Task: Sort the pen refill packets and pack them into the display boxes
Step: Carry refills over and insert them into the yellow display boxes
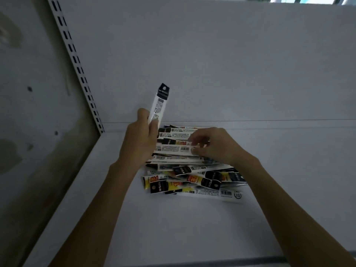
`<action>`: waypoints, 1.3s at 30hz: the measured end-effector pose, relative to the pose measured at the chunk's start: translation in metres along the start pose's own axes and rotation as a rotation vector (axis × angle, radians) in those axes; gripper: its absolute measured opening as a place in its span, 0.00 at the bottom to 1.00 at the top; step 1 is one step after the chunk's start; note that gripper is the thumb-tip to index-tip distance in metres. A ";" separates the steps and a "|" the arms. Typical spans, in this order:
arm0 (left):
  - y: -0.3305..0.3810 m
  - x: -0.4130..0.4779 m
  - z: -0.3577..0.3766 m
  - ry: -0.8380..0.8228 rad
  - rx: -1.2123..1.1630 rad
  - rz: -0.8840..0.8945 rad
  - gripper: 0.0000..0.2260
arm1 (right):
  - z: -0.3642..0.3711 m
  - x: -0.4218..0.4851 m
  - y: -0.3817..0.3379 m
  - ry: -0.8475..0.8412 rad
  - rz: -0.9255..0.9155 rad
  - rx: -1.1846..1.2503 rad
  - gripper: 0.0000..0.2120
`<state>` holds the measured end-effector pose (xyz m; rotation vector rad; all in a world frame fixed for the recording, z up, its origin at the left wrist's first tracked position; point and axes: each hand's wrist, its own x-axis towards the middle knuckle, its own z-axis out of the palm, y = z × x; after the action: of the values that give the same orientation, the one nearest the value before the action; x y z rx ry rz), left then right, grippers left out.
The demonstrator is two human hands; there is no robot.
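Now I see the left hand [141, 139] gripping one refill packet [160, 101] upright at the edge of the pile [192, 176] on the shelf [173, 228]. The right hand [215, 145] curls over the top packets; pinching or not, I cannot tell. A quick pull may scatter the loose pile.

**Refill packets: one up, rest heaped**

I note one white packet [160, 105], black header uppermost, near-upright, gripped low by the left hand [142, 139]. Heap of packets [190, 170], white, black and yellow, lies crisscrossed near the shelf's [192, 228] back edge.
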<state>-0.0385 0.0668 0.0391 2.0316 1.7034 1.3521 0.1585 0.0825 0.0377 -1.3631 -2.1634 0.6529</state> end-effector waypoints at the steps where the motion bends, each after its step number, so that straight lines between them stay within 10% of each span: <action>1: -0.003 0.000 -0.003 0.023 -0.057 -0.065 0.05 | 0.002 0.003 -0.002 -0.042 0.008 -0.058 0.12; 10: -0.005 -0.012 -0.006 0.018 -0.461 -0.554 0.12 | 0.020 0.005 -0.040 0.125 -0.033 0.098 0.09; 15: 0.000 -0.012 0.003 0.050 -0.407 -0.456 0.10 | 0.032 -0.008 -0.056 -0.251 -0.203 0.010 0.18; 21: -0.001 -0.019 -0.006 0.078 -0.442 -0.381 0.05 | 0.005 0.006 0.000 -0.006 0.077 -0.548 0.12; 32: 0.016 -0.025 0.006 -0.158 -0.337 -0.367 0.10 | 0.016 0.002 -0.032 0.382 -0.024 -0.061 0.09; 39: 0.042 -0.024 0.030 -0.107 -0.334 -0.180 0.08 | 0.024 -0.010 -0.039 0.276 -0.267 -0.049 0.10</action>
<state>0.0132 0.0442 0.0356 1.6927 1.4612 1.3370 0.1212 0.0556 0.0424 -1.0879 -2.0949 0.2926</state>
